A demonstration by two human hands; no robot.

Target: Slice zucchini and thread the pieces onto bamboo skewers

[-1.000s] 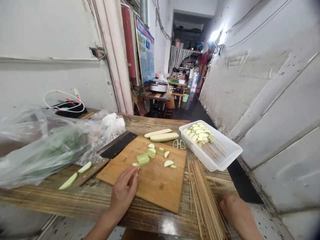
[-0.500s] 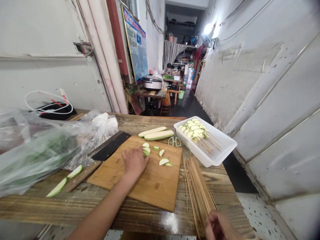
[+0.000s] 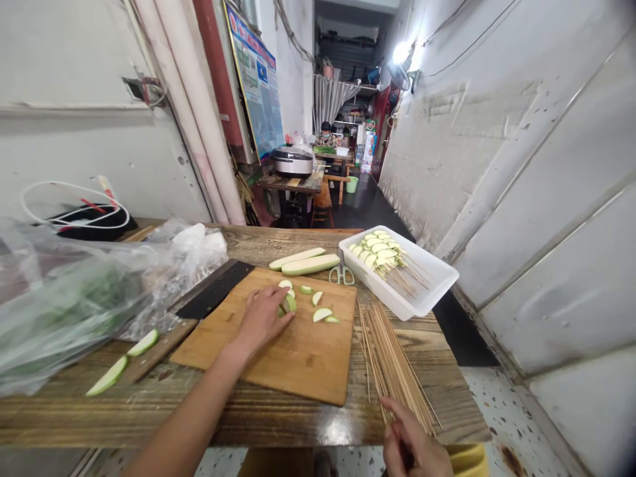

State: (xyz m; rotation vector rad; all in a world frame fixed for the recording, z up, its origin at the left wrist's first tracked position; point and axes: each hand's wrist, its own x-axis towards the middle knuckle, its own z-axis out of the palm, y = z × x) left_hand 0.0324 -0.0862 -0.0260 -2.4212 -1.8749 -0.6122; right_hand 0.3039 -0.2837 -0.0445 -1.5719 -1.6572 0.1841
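Left hand [image 3: 263, 317]: on the cutting board [image 3: 298, 364], fingers together and draped over a small heap of squash slices [image 3: 289, 303]; clamped or merely resting, impossible to tell. Right hand [image 3: 410, 440]: at the near edge of the wooden surface [image 3: 64, 414], fingers curled and slightly apart, just beside the ends of a loose spread of bamboo skewers [image 3: 397, 364]; any skewer between the fingers, impossible to tell. Done so far: a row of threaded squash slices [image 3: 377, 252] in a white plastic tray [image 3: 427, 278], bare skewer ends fanning out toward one corner. Also cut: a few loose slices [image 3: 322, 315] scattered across the board, not yet on skewers. Still uncut, as far as visible: two long squash pieces [image 3: 311, 264] along the far edge of the board. Further items: scissors [image 3: 342, 275] between board and tray; a cleaver [image 3: 213, 290] at the board's left corner, its wooden handle [image 3: 159, 351] beside two pale squash wedges [image 3: 124, 364]; a clear plastic bag of greens [image 3: 74, 298] at far left. Background: a rice cooker [image 3: 293, 161] on a distant table, a seated person [image 3: 326, 134] beyond it.
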